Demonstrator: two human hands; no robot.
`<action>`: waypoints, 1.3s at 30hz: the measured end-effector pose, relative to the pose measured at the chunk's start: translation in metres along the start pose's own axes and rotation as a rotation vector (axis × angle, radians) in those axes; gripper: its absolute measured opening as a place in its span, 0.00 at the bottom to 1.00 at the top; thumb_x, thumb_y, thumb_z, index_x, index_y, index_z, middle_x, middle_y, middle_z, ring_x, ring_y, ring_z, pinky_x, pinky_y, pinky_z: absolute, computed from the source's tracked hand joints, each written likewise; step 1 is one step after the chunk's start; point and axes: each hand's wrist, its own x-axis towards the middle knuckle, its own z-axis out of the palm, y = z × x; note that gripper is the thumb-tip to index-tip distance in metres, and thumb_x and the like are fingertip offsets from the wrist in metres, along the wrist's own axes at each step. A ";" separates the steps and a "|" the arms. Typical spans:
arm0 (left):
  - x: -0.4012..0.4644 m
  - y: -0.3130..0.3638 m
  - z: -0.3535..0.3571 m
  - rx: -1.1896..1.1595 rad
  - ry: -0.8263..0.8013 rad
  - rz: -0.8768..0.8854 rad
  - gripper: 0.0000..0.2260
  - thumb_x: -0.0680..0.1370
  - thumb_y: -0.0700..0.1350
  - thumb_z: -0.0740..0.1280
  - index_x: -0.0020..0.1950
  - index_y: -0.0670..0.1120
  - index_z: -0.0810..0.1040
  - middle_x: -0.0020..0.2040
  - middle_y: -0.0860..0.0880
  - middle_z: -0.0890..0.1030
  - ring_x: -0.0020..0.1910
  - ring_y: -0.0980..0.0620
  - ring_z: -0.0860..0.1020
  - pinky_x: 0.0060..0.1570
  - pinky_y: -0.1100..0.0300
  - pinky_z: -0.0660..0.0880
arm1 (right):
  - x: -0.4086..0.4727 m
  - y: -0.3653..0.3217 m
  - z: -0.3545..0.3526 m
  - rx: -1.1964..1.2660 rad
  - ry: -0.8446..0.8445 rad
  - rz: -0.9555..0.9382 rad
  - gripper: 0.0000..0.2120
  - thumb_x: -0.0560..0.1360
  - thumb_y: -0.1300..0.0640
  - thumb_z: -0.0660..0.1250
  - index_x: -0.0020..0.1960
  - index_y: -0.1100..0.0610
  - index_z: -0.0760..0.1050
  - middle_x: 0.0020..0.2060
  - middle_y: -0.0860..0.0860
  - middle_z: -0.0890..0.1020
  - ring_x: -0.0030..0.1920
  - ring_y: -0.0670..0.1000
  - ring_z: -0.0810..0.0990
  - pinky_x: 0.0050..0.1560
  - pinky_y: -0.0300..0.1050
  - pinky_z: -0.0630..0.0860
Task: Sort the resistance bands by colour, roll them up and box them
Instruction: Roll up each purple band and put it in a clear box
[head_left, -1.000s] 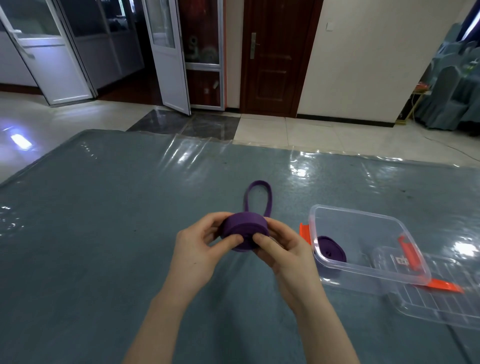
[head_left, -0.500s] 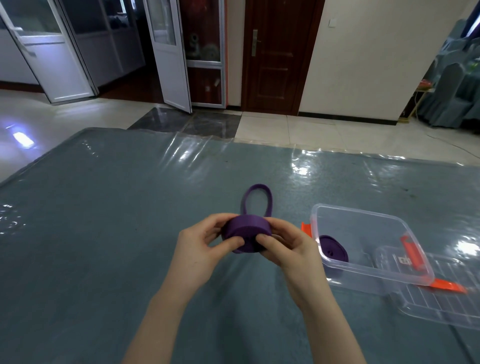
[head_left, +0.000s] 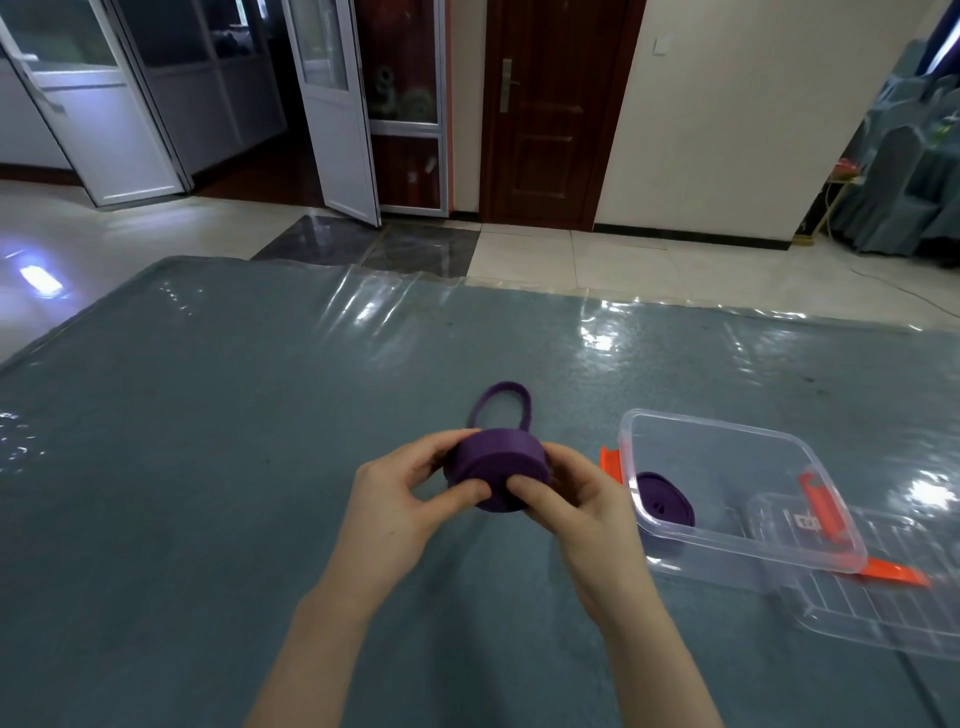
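A glossy tiled floor (head_left: 649, 270) meets a cream wall (head_left: 737, 114), a dark wooden door (head_left: 545, 114) and white glazed doors (head_left: 332, 104).

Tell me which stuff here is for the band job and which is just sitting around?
For the job:
- purple band, part rolled, gripped by left hand and right hand, loose loop behind
- rolled band in the box
- clear box
- lid beside it

Just around:
- table
- brown door
- covered chairs
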 end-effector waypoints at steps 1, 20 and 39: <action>0.000 0.000 0.000 -0.031 0.005 -0.011 0.17 0.67 0.38 0.78 0.52 0.54 0.83 0.48 0.55 0.85 0.52 0.57 0.82 0.56 0.64 0.74 | 0.000 0.000 0.001 0.090 -0.003 0.042 0.13 0.67 0.62 0.74 0.51 0.55 0.82 0.45 0.54 0.86 0.49 0.51 0.84 0.53 0.46 0.80; 0.003 0.004 -0.005 0.062 0.011 -0.024 0.16 0.68 0.37 0.77 0.50 0.54 0.83 0.45 0.56 0.85 0.47 0.56 0.83 0.54 0.59 0.77 | 0.000 -0.005 0.003 0.060 0.020 0.071 0.12 0.73 0.68 0.70 0.53 0.57 0.81 0.46 0.55 0.86 0.48 0.54 0.84 0.53 0.55 0.79; -0.002 0.010 -0.009 0.017 0.038 -0.005 0.17 0.65 0.35 0.78 0.48 0.54 0.85 0.43 0.56 0.86 0.45 0.56 0.84 0.51 0.65 0.77 | 0.002 -0.017 -0.001 -0.313 -0.050 -0.051 0.17 0.70 0.65 0.74 0.55 0.50 0.80 0.47 0.48 0.86 0.49 0.47 0.84 0.54 0.46 0.80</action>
